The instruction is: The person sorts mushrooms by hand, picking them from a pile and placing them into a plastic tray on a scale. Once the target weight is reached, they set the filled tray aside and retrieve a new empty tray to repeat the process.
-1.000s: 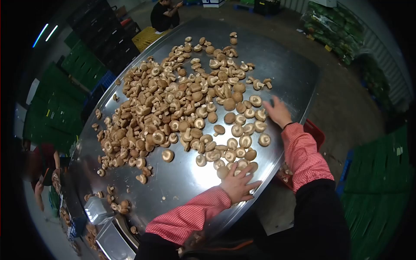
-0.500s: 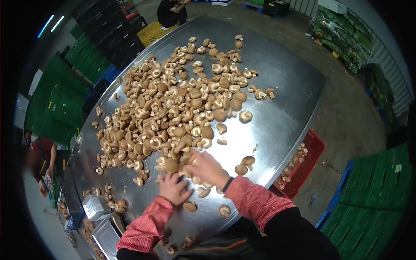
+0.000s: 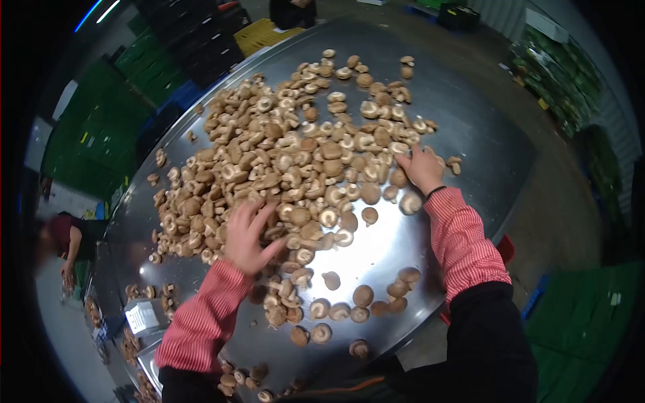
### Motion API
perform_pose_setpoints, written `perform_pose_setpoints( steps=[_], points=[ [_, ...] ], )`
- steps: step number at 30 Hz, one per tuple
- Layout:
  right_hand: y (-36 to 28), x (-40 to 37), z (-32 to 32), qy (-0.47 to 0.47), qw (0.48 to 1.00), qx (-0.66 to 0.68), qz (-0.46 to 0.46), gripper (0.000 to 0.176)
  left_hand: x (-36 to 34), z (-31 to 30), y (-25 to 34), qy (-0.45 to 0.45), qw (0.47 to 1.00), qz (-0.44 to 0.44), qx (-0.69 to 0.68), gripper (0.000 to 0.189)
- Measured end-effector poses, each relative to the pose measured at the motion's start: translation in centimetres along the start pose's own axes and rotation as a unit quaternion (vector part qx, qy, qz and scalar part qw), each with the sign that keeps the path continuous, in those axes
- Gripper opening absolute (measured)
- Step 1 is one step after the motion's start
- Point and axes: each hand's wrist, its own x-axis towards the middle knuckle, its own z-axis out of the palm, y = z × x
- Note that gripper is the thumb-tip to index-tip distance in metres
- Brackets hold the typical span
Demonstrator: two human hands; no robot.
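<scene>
Brown shiitake mushrooms (image 3: 269,158) lie in a wide heap on a steel table (image 3: 470,127). My left hand (image 3: 247,238) is over the near side of the heap, fingers spread, its fingertips at the mushrooms and nothing gripped. At the heap's right edge, my right hand (image 3: 424,171) reaches down among mushrooms, thumb apart from the fingers; part of the fingers is hidden. A loose mushroom (image 3: 410,202) lies just below that hand. Several more, such as a round-capped mushroom (image 3: 363,295), are scattered near the table's front edge.
A clear plastic container (image 3: 143,317) stands at the lower left beside more mushrooms. A red crate (image 3: 505,248) shows past the table's right edge. Green crates (image 3: 584,309) are stacked at the lower right. Another person (image 3: 67,242) is at the left; someone (image 3: 293,13) sits at the back.
My hands have moved apart: the right one went up and right to the heap's edge, the left one up and left. Mushrooms between them have spread, with more near the front edge.
</scene>
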Motion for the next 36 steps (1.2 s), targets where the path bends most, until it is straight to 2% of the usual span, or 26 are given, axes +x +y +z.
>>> perform_pose_setpoints(
  steps=[2,3,5,6,8,9,11,13,14,17,19,21,23,24,25,27,28,31,32,35,36],
  points=[
    [-1.2,-0.6,2.0,-0.02,1.0,0.007,0.002,0.051,4.3,2.4,-1.2,0.01,0.999,-0.026,0.046,0.083],
    [-2.1,-1.2,2.5,-0.015,0.998,0.057,0.004,0.052,5.9,3.8,-1.9,0.01,0.996,-0.052,0.072,0.087],
    [-4.4,-2.7,3.5,-0.008,0.988,0.153,0.013,0.053,8.3,6.1,-3.6,-0.068,0.986,-0.123,0.087,0.087],
    [-6.2,-3.4,2.8,-0.034,0.987,0.156,0.012,0.052,8.7,7.1,-4.6,-0.119,0.98,-0.159,0.033,0.084],
    [-9.0,-4.6,3.5,-0.083,0.975,0.197,-0.055,0.053,7.8,6.5,-4.5,-0.128,0.982,-0.134,0.032,0.083],
    [-11.4,-6.1,2.9,-0.144,0.965,0.216,-0.047,0.053,7.2,6.0,-4.6,-0.133,0.983,-0.119,0.034,0.082],
    [-13.3,-8.1,4.0,-0.097,0.974,0.174,-0.108,0.053,4.8,5.2,-5.6,-0.127,0.986,-0.109,0.015,0.077],
    [-15.0,-10.1,5.6,-0.061,0.961,0.229,-0.138,0.052,2.0,4.9,-6.7,-0.116,0.984,-0.124,-0.058,0.074],
    [-15.5,-11.1,5.6,-0.158,0.959,0.197,-0.125,0.052,0.6,4.6,-7.0,-0.142,0.978,-0.143,-0.044,0.069],
    [-18.3,-15.4,6.1,-0.162,0.952,0.205,-0.161,0.045,-4.1,3.1,-5.4,-0.154,0.978,-0.108,0.095,0.065],
    [-19.8,-17.8,6.4,-0.147,0.948,0.185,-0.215,0.045,-7.5,2.3,-5.1,-0.091,0.986,-0.115,0.08,0.065],
    [-20.8,-20.1,6.0,-0.151,0.936,0.181,-0.262,0.045,-10.6,1.1,-5.0,-0.096,0.983,-0.146,0.059,0.067],
    [-21.7,-22.2,3.8,-0.174,0.916,0.19,-0.306,0.046,-13.5,0.3,-5.4,-0.098,0.981,-0.141,0.085,0.069],
    [-21.4,-23.8,1.7,-0.103,0.904,0.19,-0.369,0.049,-16.1,-0.1,-5.3,-0.094,0.98,-0.147,0.1,0.07],
    [-21.1,-24.6,0.4,-0.033,0.914,0.192,-0.356,0.049,-17.7,-0.2,-5.5,-0.086,0.978,-0.152,0.118,0.071],
    [-18.3,-25.8,-2.4,-0.005,0.919,0.253,-0.302,0.048,-19.8,-1.7,-3.5,-0.102,0.974,-0.182,0.088,0.078],
    [-15.9,-26.4,-3.8,0.023,0.926,0.239,-0.29,0.049,-21.1,-1.9,-3.2,-0.084,0.977,-0.179,0.081,0.079],
    [-6.9,-28.5,-9.4,0.024,0.977,0.199,-0.068,0.047,-25.0,-2.0,-2.3,-0.041,0.977,-0.209,0.024,0.08],
    [-3.9,-29.0,-10.8,0.086,0.976,0.198,-0.027,0.05,-26.1,-2.1,-2.2,-0.026,0.974,-0.224,0.001,0.079],
    [6.4,-30.4,-12.7,0.151,0.964,0.212,0.054,0.05,-27.8,-2.4,-0.2,-0.011,0.974,-0.223,0.024,0.077],
    [8.5,-30.8,-13.3,0.124,0.987,0.062,0.079,0.051,-27.4,-2.8,0.8,0.008,0.981,-0.193,0.037,0.075]
  ],
)
